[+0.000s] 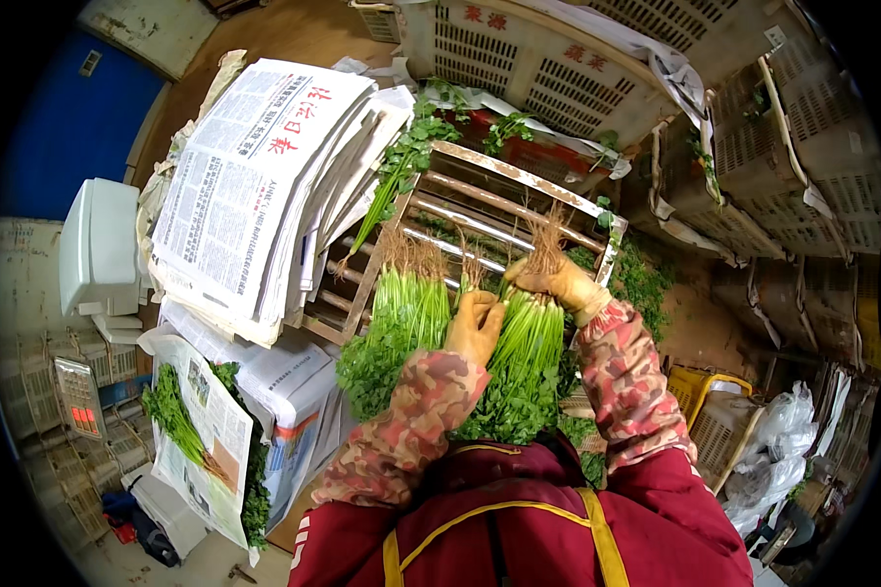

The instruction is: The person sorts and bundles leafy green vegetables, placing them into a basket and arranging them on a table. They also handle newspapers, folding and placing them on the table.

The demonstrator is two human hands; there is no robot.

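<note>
My right hand, in a tan glove, is wrapped round the upper part of a thick bunch of leafy greens, like celery or coriander. Its brown roots point away from me, and its leaves hang toward my body. Just left of it, my left hand is closed on a few stems, whose roots stick out above the fingers. A second bunch of greens lies left of that hand on a slatted metal rack. The left fingertips are partly hidden.
Left of the rack rises a tall stack of newspapers. Loose greens lie along its right side. Nearer, newspaper-wrapped greens sit at the left. Plastic crates stand behind and at the right, with clear plastic bags at the lower right.
</note>
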